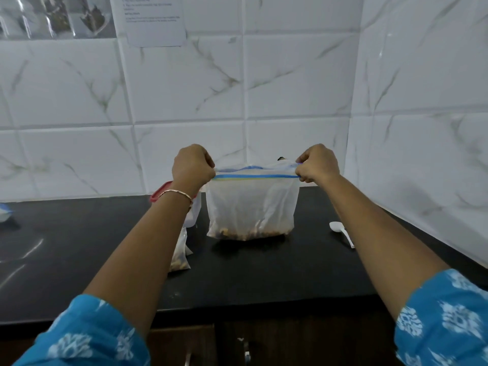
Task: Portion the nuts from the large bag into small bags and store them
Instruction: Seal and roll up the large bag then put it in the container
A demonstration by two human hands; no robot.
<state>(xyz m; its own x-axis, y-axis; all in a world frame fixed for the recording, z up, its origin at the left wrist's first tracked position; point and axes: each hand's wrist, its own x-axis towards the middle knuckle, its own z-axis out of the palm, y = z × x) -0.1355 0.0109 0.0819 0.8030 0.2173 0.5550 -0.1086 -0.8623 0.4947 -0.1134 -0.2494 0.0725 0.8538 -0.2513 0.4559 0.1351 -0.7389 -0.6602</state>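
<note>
Bag (pixel 250 204) hangs upright over counter (pixel 264 273), nuts (pixel 245 233) settled at its bottom. Left hand (pixel 191 165) pinches the zip strip's 9 o'clock end, right hand (pixel 318 163) the 3 o'clock end, fingers curled tight. Small bag (pixel 181 257) at its 8 o'clock; spoon (pixel 340 231) at 3 o'clock, apart

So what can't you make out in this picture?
Head view:
Red-lidded container: mostly behind the left forearm.
Small bag: partly behind that forearm.
Wall notice: print too small, top cut off.
Blue-edged item: cut by the left edge.
Nuts: blurred through the frosted large bag.
</note>
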